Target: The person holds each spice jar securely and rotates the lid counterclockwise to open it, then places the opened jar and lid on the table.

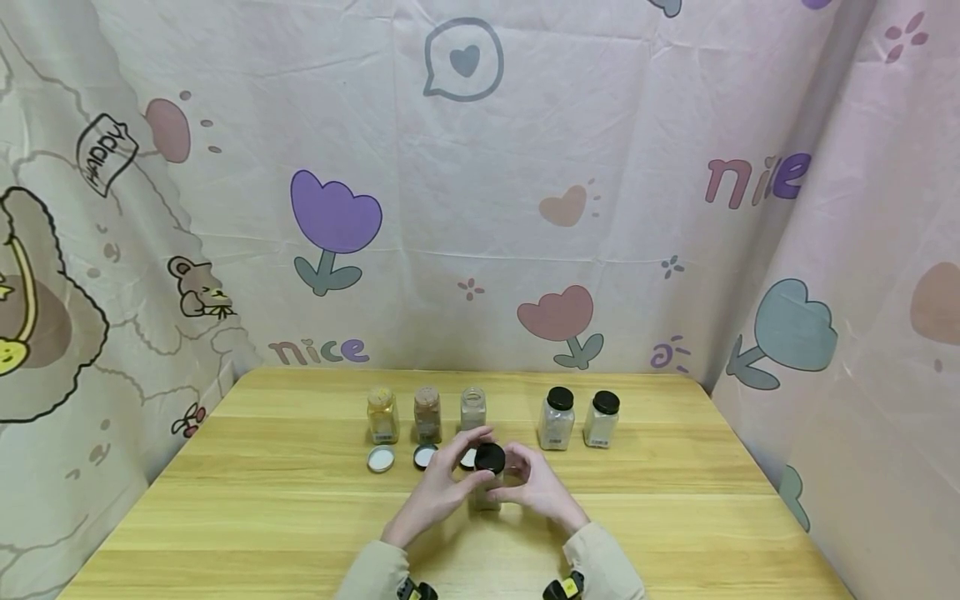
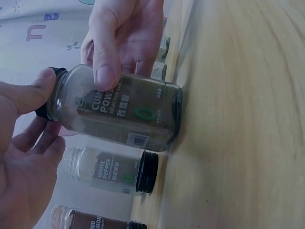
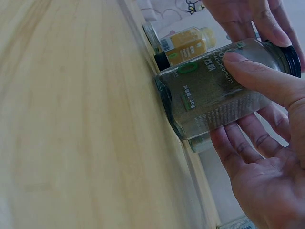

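Observation:
A square glass jar (image 2: 138,112) labelled cumin powder, holding brown-grey powder, stands upright before me with its black lid (image 1: 490,457) on. My left hand (image 1: 442,486) pinches that lid between thumb and fingers. Lower down, my right hand (image 1: 542,486) grips the jar's body, its thumb on one face and fingers on the opposite side in the right wrist view. Just behind is an uncapped white pepper jar (image 2: 107,168), its lid (image 1: 468,458) lying in front of it and partly hidden by my left hand.
Left of it stand two more uncapped jars, one of yellow powder (image 1: 383,421) and one of brown powder (image 1: 427,419). Their lids (image 1: 381,458) lie upturned in front. Two black-capped jars (image 1: 557,427) stand at the right. Behind the wooden table (image 1: 247,483) hangs a printed curtain (image 1: 450,208).

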A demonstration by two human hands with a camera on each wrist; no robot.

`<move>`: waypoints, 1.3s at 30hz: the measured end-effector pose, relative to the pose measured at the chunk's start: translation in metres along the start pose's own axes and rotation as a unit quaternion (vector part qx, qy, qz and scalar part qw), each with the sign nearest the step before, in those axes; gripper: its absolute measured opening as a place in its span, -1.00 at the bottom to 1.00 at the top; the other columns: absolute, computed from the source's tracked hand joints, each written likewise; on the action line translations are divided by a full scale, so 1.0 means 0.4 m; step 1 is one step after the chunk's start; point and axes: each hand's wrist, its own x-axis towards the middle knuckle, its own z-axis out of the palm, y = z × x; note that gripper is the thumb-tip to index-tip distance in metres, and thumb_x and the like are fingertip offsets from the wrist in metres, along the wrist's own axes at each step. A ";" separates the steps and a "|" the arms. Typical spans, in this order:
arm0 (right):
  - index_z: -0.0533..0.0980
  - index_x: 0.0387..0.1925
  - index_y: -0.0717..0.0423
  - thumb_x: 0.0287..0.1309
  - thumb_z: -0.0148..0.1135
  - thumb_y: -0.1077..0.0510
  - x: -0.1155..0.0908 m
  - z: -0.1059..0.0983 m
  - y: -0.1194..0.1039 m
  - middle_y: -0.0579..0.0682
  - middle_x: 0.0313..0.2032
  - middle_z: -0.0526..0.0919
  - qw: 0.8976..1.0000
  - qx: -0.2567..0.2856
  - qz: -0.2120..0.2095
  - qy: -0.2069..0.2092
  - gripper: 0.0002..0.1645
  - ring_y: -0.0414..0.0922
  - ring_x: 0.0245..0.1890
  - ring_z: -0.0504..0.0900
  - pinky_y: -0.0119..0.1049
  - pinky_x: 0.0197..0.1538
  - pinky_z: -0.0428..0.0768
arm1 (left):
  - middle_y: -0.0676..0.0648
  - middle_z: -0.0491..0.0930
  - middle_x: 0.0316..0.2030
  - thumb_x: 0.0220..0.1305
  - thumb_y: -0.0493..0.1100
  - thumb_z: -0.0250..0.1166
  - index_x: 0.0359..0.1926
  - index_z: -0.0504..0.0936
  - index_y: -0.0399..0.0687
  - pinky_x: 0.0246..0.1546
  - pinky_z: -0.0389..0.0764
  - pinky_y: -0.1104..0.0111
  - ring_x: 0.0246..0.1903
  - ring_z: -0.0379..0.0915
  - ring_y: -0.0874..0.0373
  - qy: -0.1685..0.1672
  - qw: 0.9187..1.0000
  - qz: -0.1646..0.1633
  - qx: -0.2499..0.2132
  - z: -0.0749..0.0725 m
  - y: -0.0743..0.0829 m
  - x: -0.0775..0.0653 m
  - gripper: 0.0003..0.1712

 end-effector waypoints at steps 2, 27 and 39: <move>0.48 0.03 0.34 -0.01 0.50 0.31 -0.001 0.000 -0.001 0.35 -0.01 0.65 1.000 -0.003 0.000 0.000 -0.45 -0.40 -0.05 0.65 -0.51 0.20 0.57 | -0.16 0.59 0.16 0.24 -0.22 0.41 0.39 0.40 -0.07 0.24 0.64 0.18 0.16 0.55 -0.09 0.013 1.000 0.003 0.023 0.004 -0.002 0.000 -0.29; 0.48 0.03 0.33 -0.01 0.50 0.33 0.002 -0.001 0.007 0.34 -0.02 0.65 1.000 -0.001 -0.006 0.001 -0.46 -0.39 -0.05 0.65 -0.49 0.21 0.57 | -0.10 0.50 0.33 0.31 -0.10 0.36 0.46 0.31 0.01 0.40 0.46 0.08 0.33 0.42 -0.05 -0.005 0.999 -0.033 0.035 0.011 -0.001 -0.004 -0.25; 0.49 0.03 0.32 -0.01 0.51 0.32 0.002 -0.001 0.009 0.32 -0.02 0.66 1.000 -0.002 -0.006 0.004 -0.45 -0.38 -0.05 0.65 -0.49 0.19 0.59 | -0.22 0.57 0.23 0.34 -0.29 0.28 0.35 0.39 -0.26 0.28 0.59 0.18 0.22 0.51 -0.16 0.014 0.998 0.033 0.047 0.019 0.001 0.000 -0.41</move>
